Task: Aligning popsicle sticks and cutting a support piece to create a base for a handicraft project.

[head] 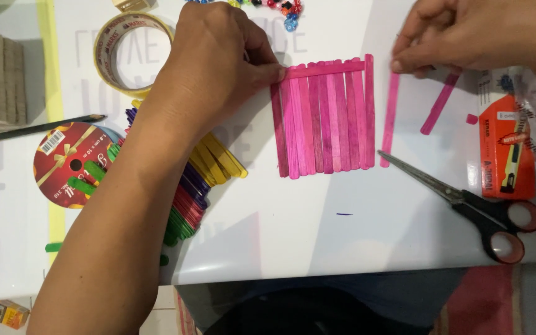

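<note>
Nearest the person, at the tabletop's (317, 242) front edge, black scissors with red-lined handles (466, 205) lie with closed blades pointing up-left toward the work. Just past them a panel of pink craft sticks (324, 118) lies flat, the sticks upright side by side and a pink crossbar stick (327, 68) laid across their tops. The left hand (218, 62) comes in over a heap of coloured sticks (187, 192), its fingertips closed on the crossbar's left end, pinning it to the panel. The right hand (460, 37), well apart from the left, hovers with fingers curled together at the top of a loose pink stick (390, 118) just beside the panel's right edge; whether it grips the stick I cannot tell. A shorter pink piece (438, 104) lies askew further right, near an orange glue-tool packet (507, 146). To do this well, I judge, the crossbar should be held square and pressed evenly along its whole length, so no stick fans out. Further off sit a red ribbon spool (63, 161), a pencil (35, 129), a tape roll (133, 53) and beads (280, 7).
</note>
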